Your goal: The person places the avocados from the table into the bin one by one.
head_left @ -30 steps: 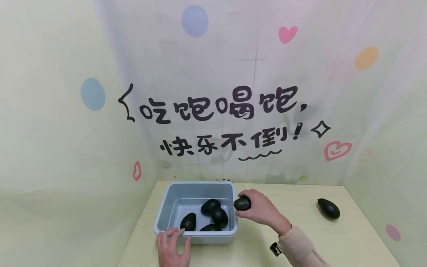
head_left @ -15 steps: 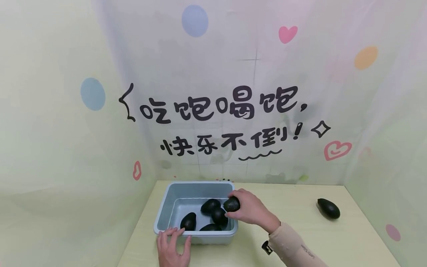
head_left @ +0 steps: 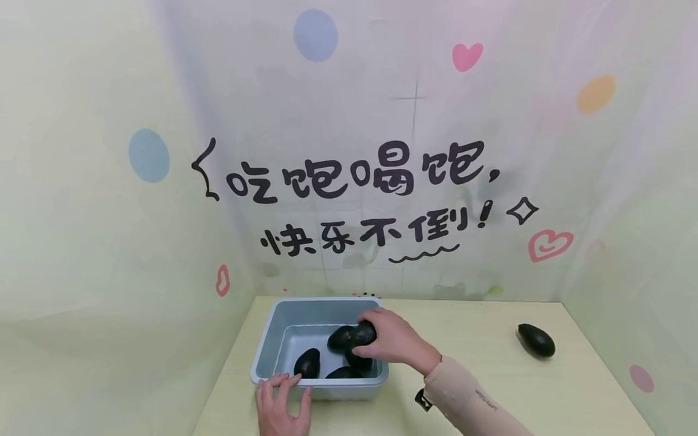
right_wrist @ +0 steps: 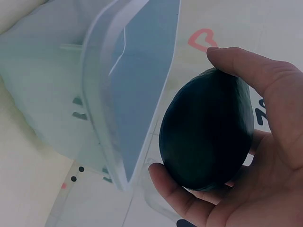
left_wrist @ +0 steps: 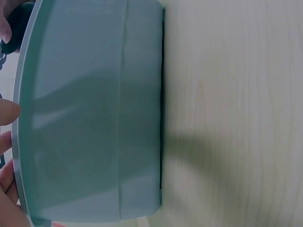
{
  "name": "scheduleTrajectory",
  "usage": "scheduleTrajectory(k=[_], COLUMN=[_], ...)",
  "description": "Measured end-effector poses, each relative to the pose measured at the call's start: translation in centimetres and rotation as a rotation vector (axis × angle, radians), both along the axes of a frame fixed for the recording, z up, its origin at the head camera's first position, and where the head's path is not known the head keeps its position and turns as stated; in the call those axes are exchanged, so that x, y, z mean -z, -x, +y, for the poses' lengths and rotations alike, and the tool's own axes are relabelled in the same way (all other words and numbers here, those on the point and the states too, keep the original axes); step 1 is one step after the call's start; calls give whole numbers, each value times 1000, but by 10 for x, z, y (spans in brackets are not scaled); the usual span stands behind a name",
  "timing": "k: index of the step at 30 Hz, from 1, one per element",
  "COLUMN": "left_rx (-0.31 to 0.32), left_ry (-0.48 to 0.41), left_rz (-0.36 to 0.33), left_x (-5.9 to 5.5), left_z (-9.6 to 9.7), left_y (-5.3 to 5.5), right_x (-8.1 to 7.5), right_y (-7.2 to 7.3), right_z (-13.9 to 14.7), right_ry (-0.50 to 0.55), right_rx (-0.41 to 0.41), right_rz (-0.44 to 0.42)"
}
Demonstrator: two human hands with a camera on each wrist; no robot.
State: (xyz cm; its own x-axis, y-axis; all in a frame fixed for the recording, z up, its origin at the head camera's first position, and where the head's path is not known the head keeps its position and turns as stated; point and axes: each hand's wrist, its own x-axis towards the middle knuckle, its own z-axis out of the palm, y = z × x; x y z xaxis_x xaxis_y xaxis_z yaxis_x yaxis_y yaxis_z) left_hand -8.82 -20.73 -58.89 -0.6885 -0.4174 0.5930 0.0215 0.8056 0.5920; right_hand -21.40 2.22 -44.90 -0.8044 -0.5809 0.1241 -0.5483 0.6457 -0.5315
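My right hand (head_left: 400,340) grips a dark, egg-shaped avocado (head_left: 364,332) over the right side of a blue-grey plastic bin (head_left: 322,383). Fingers and thumb wrap that avocado (right_wrist: 206,132) in the right wrist view, above the rim. Several other dark avocados lie in the bin, one (head_left: 308,363) near the front left; the held one partly covers two of them. My left hand (head_left: 280,409) rests its fingers on the front rim, at the left. In the left wrist view its fingertips touch the rim, and the outer wall (left_wrist: 85,94) fills much of the picture.
Another avocado (head_left: 537,341) lies at the right on the pale wooden table (head_left: 469,321). A printed cloth backdrop (head_left: 349,109) with writing and hearts stands behind the table and along both sides.
My right hand has carried the avocado leftward, from beside the bin's right rim to above the avocados inside. The left hand stays at the front rim.
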Motion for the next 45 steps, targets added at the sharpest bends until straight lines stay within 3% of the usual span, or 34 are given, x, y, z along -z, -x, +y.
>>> scheduleTrajectory(k=[15,23,31,39,45], left_rx=[-10,16,19,48,56], left_ry=[-4,4,2,23,31], left_rz=[-20,43,50,157,193], left_x=[1,3,3,15,17], left_z=[-1,-2,-2,-6,-6], left_y=[-1,1,3,5,6], right_x=[-9,-8,-11,-11,-11], right_y=[6,9,9,8,4], right_z=[-24,-37,-49,-63,-73], right_ry=[-58,-78,-96,-117,-142], right_rx=[-40,-57,-72,-86,-92], right_rz=[7,-11,16,24,42])
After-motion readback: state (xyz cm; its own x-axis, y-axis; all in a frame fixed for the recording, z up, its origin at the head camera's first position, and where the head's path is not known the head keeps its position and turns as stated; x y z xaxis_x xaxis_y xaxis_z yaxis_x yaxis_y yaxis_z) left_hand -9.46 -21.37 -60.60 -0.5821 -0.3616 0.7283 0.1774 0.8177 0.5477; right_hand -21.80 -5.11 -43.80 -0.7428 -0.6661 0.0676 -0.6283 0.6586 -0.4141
